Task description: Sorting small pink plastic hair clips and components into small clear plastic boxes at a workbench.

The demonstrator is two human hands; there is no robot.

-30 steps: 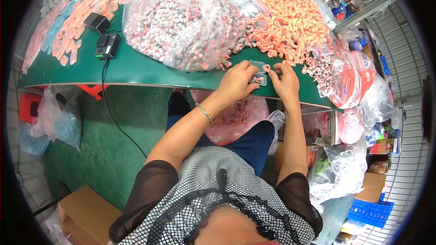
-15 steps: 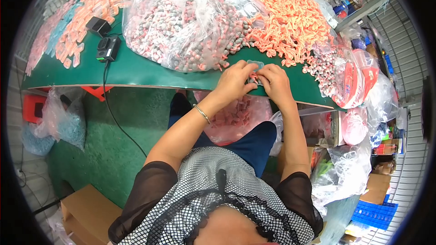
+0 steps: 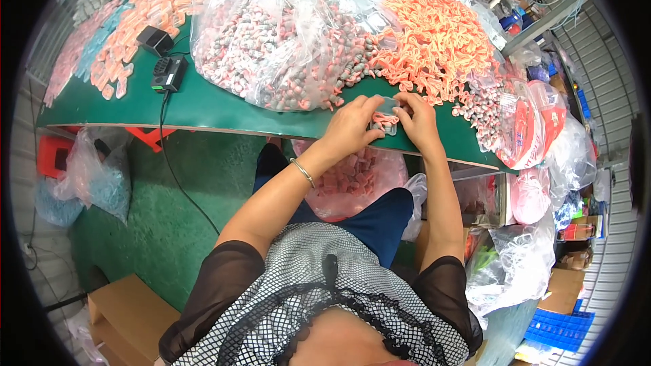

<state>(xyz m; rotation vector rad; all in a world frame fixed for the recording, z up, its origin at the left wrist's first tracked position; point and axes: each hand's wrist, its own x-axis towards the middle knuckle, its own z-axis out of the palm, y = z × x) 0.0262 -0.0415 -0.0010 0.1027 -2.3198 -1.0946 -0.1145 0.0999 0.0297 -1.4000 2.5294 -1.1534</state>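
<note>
Between my hands, near the table's front edge, is a small clear plastic case. Its lid part is bluish and see-through, and small orange and grey pieces show inside it. My left hand curls around the case's left side, with thumb low and fingers at the top. At the right side, my right hand pinches the edge with thumb and bent fingers. The fingertips hide part of the case. Just beyond lies a heap of orange looped cords, beside a big clear bag of grey-and-pink small pieces.
More small pieces and a red-and-white plastic bag lie right on the green table. At the left are rows of orange cases and a black corded device. A pink bag sits below the table edge.
My right hand's fingers have shifted up along the case, uncovering more of the orange and grey pieces. My left hand stays nearly in place. The whole view has shifted slightly.
</note>
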